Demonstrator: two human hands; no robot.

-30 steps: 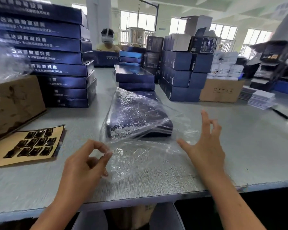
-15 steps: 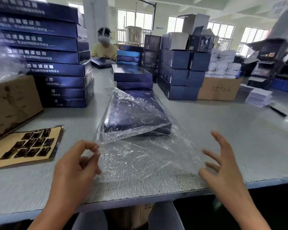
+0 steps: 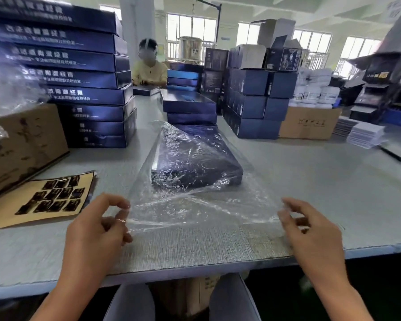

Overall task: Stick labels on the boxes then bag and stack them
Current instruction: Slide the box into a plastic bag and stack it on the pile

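Dark blue box (image 3: 195,163) lies inside clear plastic bag (image 3: 195,212), centre frame, flat on surface (image 3: 322,181). Left hand (image 3: 97,230) and right hand (image 3: 315,230) each pinch a corner of open bag mouth, lower frame. Label on box not discernible. Likely left: close bag, stack. Label sheet (image 3: 44,200), left, holds more labels.

Both forearms rise from the bottom edge; the left grip (image 3: 97,228), lower left, and the right grip (image 3: 315,232), lower right, each pinch the bag (image 3: 195,212).

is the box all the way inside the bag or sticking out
Inside. The bag covers the whole box, with empty bag reaching to the left hand and right hand pinching it.
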